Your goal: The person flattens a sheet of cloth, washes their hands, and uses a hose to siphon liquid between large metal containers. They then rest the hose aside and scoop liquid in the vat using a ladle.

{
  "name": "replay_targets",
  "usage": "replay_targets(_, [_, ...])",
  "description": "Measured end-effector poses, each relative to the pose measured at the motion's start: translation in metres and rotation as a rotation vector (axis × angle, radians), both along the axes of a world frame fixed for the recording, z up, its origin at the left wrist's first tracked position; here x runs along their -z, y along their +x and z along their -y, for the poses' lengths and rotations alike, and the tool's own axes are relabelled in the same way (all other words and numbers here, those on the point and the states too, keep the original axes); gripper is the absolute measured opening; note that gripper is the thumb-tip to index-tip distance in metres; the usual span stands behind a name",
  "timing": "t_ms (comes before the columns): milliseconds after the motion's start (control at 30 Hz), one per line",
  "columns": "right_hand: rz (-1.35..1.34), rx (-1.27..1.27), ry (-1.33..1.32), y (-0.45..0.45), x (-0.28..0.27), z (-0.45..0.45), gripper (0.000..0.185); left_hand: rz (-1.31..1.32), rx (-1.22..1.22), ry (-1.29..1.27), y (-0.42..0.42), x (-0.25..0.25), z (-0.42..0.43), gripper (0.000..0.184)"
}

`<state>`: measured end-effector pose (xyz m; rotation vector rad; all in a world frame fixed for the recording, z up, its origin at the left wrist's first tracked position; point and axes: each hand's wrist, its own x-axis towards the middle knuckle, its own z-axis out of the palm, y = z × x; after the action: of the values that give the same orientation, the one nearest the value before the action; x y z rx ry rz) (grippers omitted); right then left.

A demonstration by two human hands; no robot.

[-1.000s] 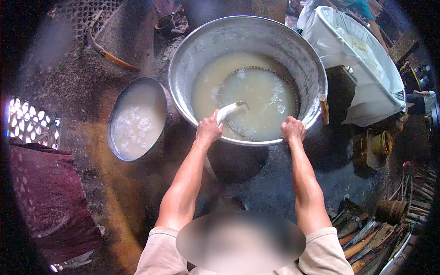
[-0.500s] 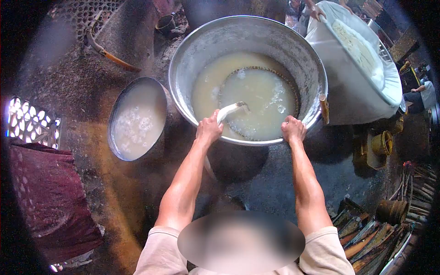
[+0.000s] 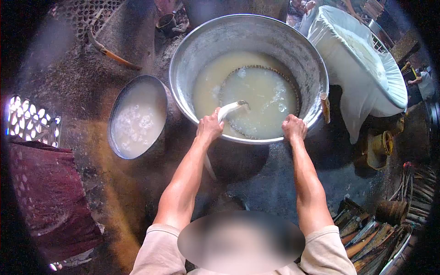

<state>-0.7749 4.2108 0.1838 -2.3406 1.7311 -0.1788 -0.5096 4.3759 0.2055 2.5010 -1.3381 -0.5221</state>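
Note:
A large metal vat stands in front of me, partly filled with cloudy yellowish liquid. A round, dark, woven-looking rim shows in the liquid. Over the vat's near edge bends a white hose, its open dark end inside the vat and its other part hanging below the edge. My left hand is closed around the hose at the vat's edge. To the right, my right hand is closed in a fist on the same edge. Both palms are hidden.
Left of the vat stands a smaller tub of cloudy, foamy liquid. At right is a basket lined with white cloth, near another person's hand. Split wood lies at lower right. A dark red cloth hangs at left.
The cloth-lined basket at right has tilted and shifted slightly right, and a corner of its cloth now hangs down. The other person's hand has moved off its edge. My hands stay nearly in place.

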Motion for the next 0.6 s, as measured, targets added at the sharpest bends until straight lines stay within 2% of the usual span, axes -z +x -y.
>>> replay_targets(600, [-0.037, 0.019, 0.042, 0.0009, -0.0017, 0.0009, 0.024, -0.002, 0.012, 0.005, 0.0022, 0.0053, 0.0001, 0.058])
